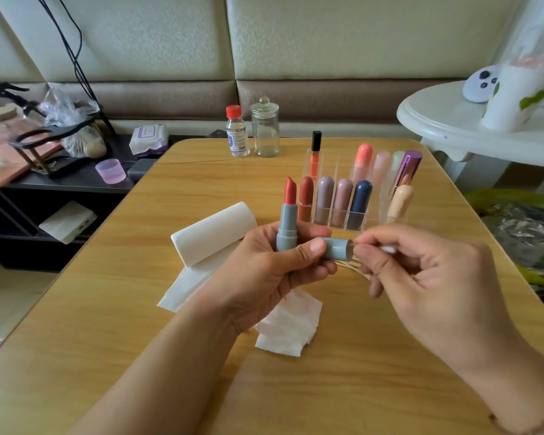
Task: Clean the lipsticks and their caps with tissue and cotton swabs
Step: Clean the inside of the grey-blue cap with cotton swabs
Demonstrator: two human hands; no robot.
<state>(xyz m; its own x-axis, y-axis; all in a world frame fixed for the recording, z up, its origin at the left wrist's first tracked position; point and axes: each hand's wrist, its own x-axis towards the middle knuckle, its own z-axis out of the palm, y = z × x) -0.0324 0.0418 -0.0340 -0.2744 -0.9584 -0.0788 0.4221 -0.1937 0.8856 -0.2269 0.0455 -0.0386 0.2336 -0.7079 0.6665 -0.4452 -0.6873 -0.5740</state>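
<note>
Head view: clear organizer (371,222) holds capped lipsticks, one tube gloss. Glass jar (265,128) looks empty. Wooden table (139,309); sofa behind. Left hand (264,265) grips open red lipstick (288,215) and grey cap (338,248); right hand (421,277) pinches cotton swab (387,248), tip hidden at cap mouth. Stained tissue (291,324) partly under wrist.
</note>
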